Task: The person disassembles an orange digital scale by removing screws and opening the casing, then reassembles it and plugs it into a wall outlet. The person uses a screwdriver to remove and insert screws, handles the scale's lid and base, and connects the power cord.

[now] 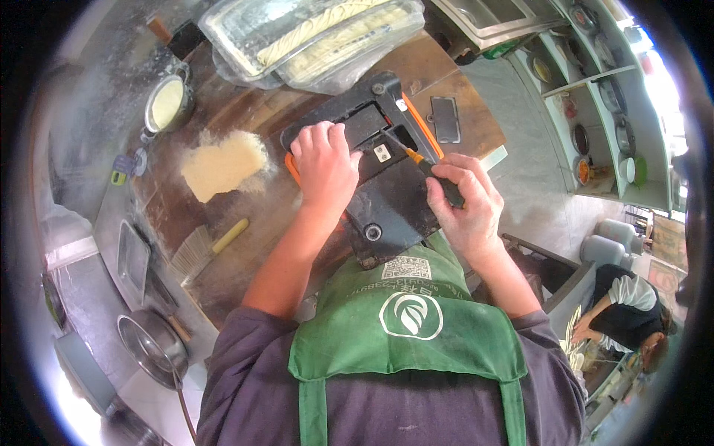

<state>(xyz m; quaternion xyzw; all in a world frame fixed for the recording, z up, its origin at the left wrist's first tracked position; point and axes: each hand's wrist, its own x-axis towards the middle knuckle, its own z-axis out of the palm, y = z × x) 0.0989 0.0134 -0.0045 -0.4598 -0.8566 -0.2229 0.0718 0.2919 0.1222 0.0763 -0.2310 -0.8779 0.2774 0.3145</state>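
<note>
A black-and-orange device (394,212) with round feet lies on the wooden table in front of me, its near end by my apron. In its face is an opening (401,137) with a small white part (381,153) beside it. My left hand (327,167) is bent over the device's left side, fingers curled and pressing on it; the fingertips' exact grip is partly hidden. My right hand (472,204) is closed round the dark handle of a screwdriver (414,155) with an orange collar. Its thin shaft points left into the opening; whether the tip touches anything I cannot tell.
Trays of dough (320,70) stand at the far edge. Left of the device are spilled flour (223,165), a brush (230,235) and a pot (169,102). A phone (445,119) lies at the right. Another person (632,305) works at lower right, near shelves (595,119).
</note>
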